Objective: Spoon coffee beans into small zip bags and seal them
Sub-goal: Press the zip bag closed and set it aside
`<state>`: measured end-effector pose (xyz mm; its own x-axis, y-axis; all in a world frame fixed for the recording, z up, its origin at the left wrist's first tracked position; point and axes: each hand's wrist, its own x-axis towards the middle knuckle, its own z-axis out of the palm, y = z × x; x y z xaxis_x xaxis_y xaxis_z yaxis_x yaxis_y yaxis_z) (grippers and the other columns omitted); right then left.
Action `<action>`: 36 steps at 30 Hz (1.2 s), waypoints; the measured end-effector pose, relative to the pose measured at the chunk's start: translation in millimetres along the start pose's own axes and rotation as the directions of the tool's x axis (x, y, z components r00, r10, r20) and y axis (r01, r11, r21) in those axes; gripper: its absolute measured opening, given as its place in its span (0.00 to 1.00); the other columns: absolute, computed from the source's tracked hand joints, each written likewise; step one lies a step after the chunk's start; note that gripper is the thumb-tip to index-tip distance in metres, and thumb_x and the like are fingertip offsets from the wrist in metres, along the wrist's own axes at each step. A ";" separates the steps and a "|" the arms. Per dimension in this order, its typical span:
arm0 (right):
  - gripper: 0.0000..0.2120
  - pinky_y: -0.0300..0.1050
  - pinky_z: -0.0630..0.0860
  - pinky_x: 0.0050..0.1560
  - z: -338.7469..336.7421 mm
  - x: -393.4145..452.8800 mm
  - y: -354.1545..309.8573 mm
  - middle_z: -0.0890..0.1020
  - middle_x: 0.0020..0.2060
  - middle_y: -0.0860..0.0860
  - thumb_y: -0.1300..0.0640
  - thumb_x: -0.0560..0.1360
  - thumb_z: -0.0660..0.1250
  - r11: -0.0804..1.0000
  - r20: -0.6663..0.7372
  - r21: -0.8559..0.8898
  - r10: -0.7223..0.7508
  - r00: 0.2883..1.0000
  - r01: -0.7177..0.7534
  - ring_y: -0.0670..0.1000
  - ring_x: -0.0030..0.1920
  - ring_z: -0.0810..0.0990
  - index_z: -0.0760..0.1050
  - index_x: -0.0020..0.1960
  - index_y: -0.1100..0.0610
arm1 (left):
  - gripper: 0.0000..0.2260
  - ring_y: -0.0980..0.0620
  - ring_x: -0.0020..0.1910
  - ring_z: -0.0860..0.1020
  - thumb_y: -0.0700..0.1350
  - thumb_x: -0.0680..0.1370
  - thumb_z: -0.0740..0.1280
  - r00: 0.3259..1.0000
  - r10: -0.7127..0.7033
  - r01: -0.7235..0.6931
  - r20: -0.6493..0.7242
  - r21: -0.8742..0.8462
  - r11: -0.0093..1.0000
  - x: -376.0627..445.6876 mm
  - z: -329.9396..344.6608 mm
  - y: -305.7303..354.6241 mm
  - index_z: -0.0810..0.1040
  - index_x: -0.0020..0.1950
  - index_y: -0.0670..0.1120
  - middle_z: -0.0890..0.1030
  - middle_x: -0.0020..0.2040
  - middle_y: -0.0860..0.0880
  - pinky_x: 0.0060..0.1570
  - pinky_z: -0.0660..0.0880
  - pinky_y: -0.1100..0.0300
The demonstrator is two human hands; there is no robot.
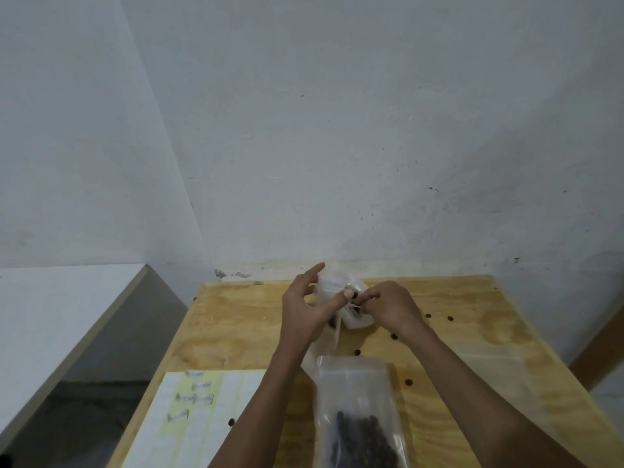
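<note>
Both hands meet over the far middle of the plywood table (236,319). My left hand (305,307) pinches a small clear zip bag (334,287) with thumb and fingers. My right hand (388,304) grips the same bag from the right, near a few dark beans inside it. A second clear strip of plastic (324,346) hangs below my left palm. Nearer to me lies a larger clear zip bag of coffee beans (358,420), flat on the table between my forearms. No spoon is visible.
Loose coffee beans (394,336) are scattered on the table right of the hands. An empty clear bag (493,369) lies at the right. A white and yellow paper sheet (199,420) covers the near left. A white wall stands right behind the table, and a white counter (50,309) is at the left.
</note>
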<state>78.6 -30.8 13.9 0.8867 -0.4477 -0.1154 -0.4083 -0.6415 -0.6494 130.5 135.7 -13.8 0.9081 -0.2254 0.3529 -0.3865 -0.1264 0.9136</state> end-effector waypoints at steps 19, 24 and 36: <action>0.07 0.55 0.85 0.49 -6.7 2.7 7.6 0.88 0.41 0.47 0.55 0.72 0.72 0.974 -0.007 0.219 0.068 0.998 -0.065 0.51 0.43 0.86 0.88 0.41 0.46 | 0.32 0.55 0.60 0.82 0.65 0.66 0.77 0.998 -0.055 0.052 -0.031 -0.098 0.994 14.8 -1.7 -7.6 0.80 0.68 0.56 0.85 0.59 0.53 0.58 0.80 0.56; 0.07 0.57 0.84 0.45 -12.4 -0.3 13.1 0.87 0.35 0.46 0.51 0.71 0.71 0.986 -0.069 0.159 0.065 0.995 -0.053 0.54 0.40 0.87 0.88 0.38 0.46 | 0.38 0.61 0.61 0.78 0.69 0.63 0.78 1.000 0.007 -0.009 0.016 0.101 0.995 8.0 -9.8 -11.6 0.78 0.70 0.56 0.80 0.61 0.60 0.58 0.80 0.54; 0.08 0.54 0.85 0.45 -58.6 -6.9 -14.3 0.87 0.38 0.54 0.53 0.68 0.73 0.986 -0.076 0.161 -0.026 0.997 0.038 0.58 0.46 0.87 0.87 0.40 0.55 | 0.44 0.55 0.59 0.77 0.71 0.65 0.74 0.971 0.182 -0.238 0.158 0.518 0.822 7.0 -14.9 -10.3 0.74 0.75 0.49 0.78 0.62 0.53 0.49 0.75 0.61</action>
<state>65.6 -55.0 68.0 0.8781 -0.4766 -0.0412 -0.3343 -0.5496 -0.7656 143.3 149.8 -17.7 0.7858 -0.3941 0.4767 -0.6172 -0.5504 0.5623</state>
